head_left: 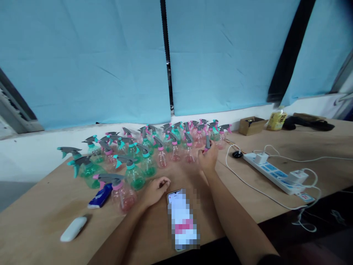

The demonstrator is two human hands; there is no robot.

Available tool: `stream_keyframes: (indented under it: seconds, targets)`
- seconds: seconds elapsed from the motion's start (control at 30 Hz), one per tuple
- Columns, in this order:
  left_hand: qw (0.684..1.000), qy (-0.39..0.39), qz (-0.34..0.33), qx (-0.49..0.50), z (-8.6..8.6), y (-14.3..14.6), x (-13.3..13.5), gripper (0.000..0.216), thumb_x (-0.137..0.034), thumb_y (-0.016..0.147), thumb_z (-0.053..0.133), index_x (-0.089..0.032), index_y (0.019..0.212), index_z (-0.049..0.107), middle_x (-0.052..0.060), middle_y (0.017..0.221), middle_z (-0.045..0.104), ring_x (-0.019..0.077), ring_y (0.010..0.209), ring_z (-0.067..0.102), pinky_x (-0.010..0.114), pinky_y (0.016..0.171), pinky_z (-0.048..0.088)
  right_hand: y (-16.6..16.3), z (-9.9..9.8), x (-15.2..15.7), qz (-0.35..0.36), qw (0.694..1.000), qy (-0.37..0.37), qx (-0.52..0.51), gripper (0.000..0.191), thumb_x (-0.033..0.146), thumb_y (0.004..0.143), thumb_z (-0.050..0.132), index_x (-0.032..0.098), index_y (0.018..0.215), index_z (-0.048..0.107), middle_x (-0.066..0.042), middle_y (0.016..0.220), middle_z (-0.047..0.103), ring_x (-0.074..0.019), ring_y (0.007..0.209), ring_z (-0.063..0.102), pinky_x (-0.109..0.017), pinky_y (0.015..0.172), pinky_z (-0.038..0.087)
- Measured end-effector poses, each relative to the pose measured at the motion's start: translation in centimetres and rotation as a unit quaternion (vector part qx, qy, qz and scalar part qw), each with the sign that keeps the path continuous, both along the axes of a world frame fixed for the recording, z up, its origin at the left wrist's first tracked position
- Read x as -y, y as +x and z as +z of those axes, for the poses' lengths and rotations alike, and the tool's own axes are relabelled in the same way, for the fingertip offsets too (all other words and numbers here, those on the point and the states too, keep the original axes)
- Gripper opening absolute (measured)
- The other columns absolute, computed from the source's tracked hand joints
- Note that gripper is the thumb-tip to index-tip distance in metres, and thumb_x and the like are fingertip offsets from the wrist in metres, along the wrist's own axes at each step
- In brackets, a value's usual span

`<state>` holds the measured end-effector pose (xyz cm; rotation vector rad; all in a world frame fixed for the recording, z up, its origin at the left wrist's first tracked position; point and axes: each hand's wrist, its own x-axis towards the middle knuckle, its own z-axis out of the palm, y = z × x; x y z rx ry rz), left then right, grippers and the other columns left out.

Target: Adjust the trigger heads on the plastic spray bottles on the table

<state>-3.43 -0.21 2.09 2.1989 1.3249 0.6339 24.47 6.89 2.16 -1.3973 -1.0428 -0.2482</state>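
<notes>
My right hand (208, 158) is closed around a spray bottle (207, 142) with a grey head and a pink trigger. The bottle's body is mostly hidden by the fingers. My left hand (157, 190) rests on the table with its fingers curled, and nothing shows in it. Just right of it lies a phone (183, 221) with a lit, blurred screen. Several spray bottles stand in a cluster beyond both hands. A clear pink bottle (124, 197) and a green bottle (135, 176) are nearest to the left hand.
On the wooden table (35, 217) lie a white case (73, 229) and a blue packet (100, 196). A white power strip (271, 173) with chargers and loose cables is on the right. Behind it stand a cardboard box (252, 127) and a yellow-labelled bottle (276, 119).
</notes>
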Motion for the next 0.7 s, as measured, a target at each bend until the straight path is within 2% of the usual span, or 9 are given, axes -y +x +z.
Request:
stream_keyframes:
  seconds: [0.13,0.3,0.37,0.5,0.6,0.7]
  targets:
    - [1.0,0.005,0.002,0.001,0.0,0.0,0.1,0.03,-0.042,0.09,0.047,-0.023,0.098,0.069,0.0,0.076,0.07,0.0184,0.072,0.062,0.028,0.067,0.042,-0.3,0.1,0.3,-0.001,1.0,0.017,0.008,0.059,0.018,0.074,0.05,0.015,0.133,0.041,-0.018,0.12,0.051,-0.0295,0.114,0.05,-0.045,0.098,0.041]
    - [1.0,-0.001,0.001,0.006,-0.2,0.0,0.0,0.032,-0.044,0.09,0.047,-0.022,0.098,0.069,0.001,0.079,0.07,0.0184,0.075,0.063,0.027,0.067,0.043,-0.4,0.6,0.9,-0.046,0.997,0.061,0.018,0.069,0.026,0.073,0.056,0.013,0.138,0.034,-0.02,0.129,0.043,-0.0342,0.125,0.04,-0.055,0.104,0.034]
    - [1.0,-0.001,0.0,0.006,-0.2,0.0,0.0,0.032,-0.044,0.09,0.047,-0.023,0.098,0.069,0.001,0.08,0.071,0.0185,0.076,0.063,0.027,0.067,0.043,-0.6,0.9,1.3,-0.038,0.994,0.095,0.042,0.065,0.027,0.075,0.056,0.014,0.136,0.037,-0.02,0.129,0.041,-0.0342,0.127,0.038,-0.057,0.105,0.032]
    - [1.0,-0.002,0.008,0.01,-0.1,0.1,0.2,0.031,-0.044,0.09,0.048,-0.023,0.098,0.069,0.001,0.079,0.071,0.0189,0.076,0.062,0.028,0.068,0.043,-2.0,1.4,2.3,0.08,0.983,0.135,0.093,0.044,0.02,0.077,0.051,0.017,0.121,0.052,-0.015,0.121,0.046,-0.0295,0.119,0.046,-0.051,0.102,0.036]
    - [1.0,-0.005,0.004,0.013,0.0,0.2,0.3,0.031,-0.044,0.091,0.047,-0.022,0.098,0.069,0.001,0.079,0.071,0.0185,0.074,0.062,0.028,0.067,0.043,-4.0,1.6,3.1,0.185,0.973,0.097,0.103,0.03,0.018,0.079,0.049,0.02,0.108,0.06,-0.01,0.11,0.054,-0.0262,0.109,0.052,-0.045,0.098,0.04]
    - [1.0,-0.001,-0.001,0.012,0.0,0.2,0.3,0.031,-0.042,0.091,0.047,-0.022,0.098,0.069,0.002,0.081,0.072,0.0184,0.074,0.063,0.028,0.067,0.044,-6.4,1.6,3.8,0.293,0.949,0.063,0.095,0.021,0.019,0.085,0.048,0.021,0.1,0.063,-0.007,0.097,0.06,-0.0229,0.099,0.056,-0.038,0.092,0.043]
